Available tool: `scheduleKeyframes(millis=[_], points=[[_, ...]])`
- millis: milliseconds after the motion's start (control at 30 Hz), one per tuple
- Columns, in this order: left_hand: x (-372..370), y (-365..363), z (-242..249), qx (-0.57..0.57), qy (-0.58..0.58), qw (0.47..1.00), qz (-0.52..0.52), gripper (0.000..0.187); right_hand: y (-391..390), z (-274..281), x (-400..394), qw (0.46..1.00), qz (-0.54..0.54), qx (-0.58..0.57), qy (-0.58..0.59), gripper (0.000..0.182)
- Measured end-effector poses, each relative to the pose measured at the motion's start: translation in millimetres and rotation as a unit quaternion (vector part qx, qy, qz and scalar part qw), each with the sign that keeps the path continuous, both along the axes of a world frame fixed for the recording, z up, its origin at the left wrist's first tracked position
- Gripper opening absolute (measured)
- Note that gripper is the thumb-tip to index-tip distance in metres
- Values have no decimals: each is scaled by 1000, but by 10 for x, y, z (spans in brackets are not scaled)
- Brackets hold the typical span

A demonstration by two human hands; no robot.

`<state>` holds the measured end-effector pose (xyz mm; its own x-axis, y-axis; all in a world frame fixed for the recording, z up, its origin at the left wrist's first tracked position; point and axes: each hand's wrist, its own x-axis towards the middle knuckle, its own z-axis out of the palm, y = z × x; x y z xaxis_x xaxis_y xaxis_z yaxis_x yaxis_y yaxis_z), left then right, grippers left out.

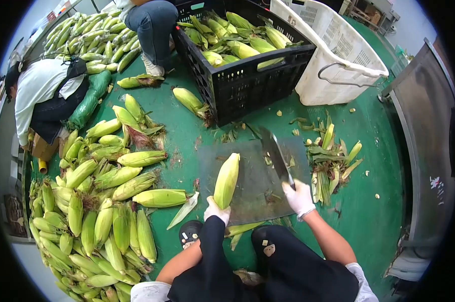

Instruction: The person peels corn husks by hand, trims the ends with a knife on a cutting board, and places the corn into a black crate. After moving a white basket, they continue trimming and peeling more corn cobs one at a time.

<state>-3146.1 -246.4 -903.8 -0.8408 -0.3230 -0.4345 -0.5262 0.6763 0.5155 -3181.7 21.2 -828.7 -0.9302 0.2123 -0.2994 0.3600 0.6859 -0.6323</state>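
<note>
My left hand point(217, 210), in a white glove, is closed round the lower end of an ear of corn point(227, 177) still in its green husk. The ear points away from me over a dark cutting board point(247, 189) on the floor. In my gloved right hand point(299, 197) is the handle of a large knife point(274, 152), its broad blade pointing up and away over the right part of the board. Blade and corn are apart. A few husk scraps lie on the board.
A big pile of corn ears point(104, 221) covers the floor at left. Cut husk ends point(331, 168) lie right of the board. Beyond stand a black crate point(257, 83) of corn and a white basket point(333, 55). A person point(48, 95) bends at far left; another's leg point(152, 30) shows behind.
</note>
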Motion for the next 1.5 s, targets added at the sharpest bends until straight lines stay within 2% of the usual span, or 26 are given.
scheduleKeyframes(millis=[100,167,200,267,300,400,467,533,600,633,667,700,733,800,867,1033,1133,1167,1200,1233,1267,1300,1367,1400,1467,1500], points=[[-11,102,115,-56,5,998,-14,50,-168,379,-201,990,5,-75,118,31],[-8,58,103,-85,47,994,-47,49,-307,469,-305,948,11,-191,253,25],[3,27,69,-88,47,994,-49,49,-340,389,-317,945,29,-207,251,20],[7,-46,23,-87,76,990,-85,50,-288,14,-270,971,103,-112,183,23],[-5,-57,21,-83,54,992,-79,51,-272,-184,-265,985,152,80,0,30],[-24,-63,28,-52,-5,998,-27,51,-122,-444,-165,995,63,-18,-80,37],[127,-70,-55,147,-27,986,77,58,-4,-412,-182,993,17,-15,-114,37],[294,123,-300,247,82,962,84,70,37,-329,-168,996,24,59,-61,36],[325,422,168,399,4,917,-11,81,128,-353,-109,998,-40,-15,-38,35],[214,461,332,272,107,947,-136,81,146,-310,-89,998,-52,-24,-16,33],[45,515,496,136,207,935,-254,81,183,-289,-90,998,-51,-21,-15,33],[-210,537,735,-20,199,939,-279,85,228,-273,-72,998,-61,-27,3,33],[-408,519,583,-137,264,914,-278,86,265,-252,-35,997,-72,-33,20,32],[-708,405,305,-244,238,882,-325,79,226,-77,-40,995,-70,-42,62,29],[-1008,245,146,-290,267,853,-341,68,100,296,-123,988,-44,-48,139,27],[-1148,227,279,-244,223,872,-362,65,-251,684,-282,928,-45,-147,341,15],[-1133,210,271,-255,219,869,-363,64,-165,-195,-115,979,18,-30,203,24],[-1112,205,295,-255,225,869,-360,64,-120,-531,-30,996,20,-5,90,29],[-1076,162,335,-206,211,889,-351,62,-75,-740,42,999,18,18,-25,34],[-1093,93,390,-158,200,904,-345,61,-41,-734,51,1000,14,18,-16,34],[-1083,15,448,-29,118,950,-289,63,24,-683,59,999,-11,10,-38,36],[-993,-120,373,177,84,953,-229,64,18,-643,187,997,-39,-4,-71,38],[-843,-299,341,487,68,865,-100,60,-29,-535,177,997,-49,10,-52,37],[-753,-406,322,484,72,867,-95,60,-99,-451,219,998,-43,38,-40,37],[-572,-679,296,736,13,656,166,59,-247,-320,290,999,-33,-17,-6,36],[-512,-790,293,728,39,636,253,61,-334,-262,314,997,-32,-68,31,35]])
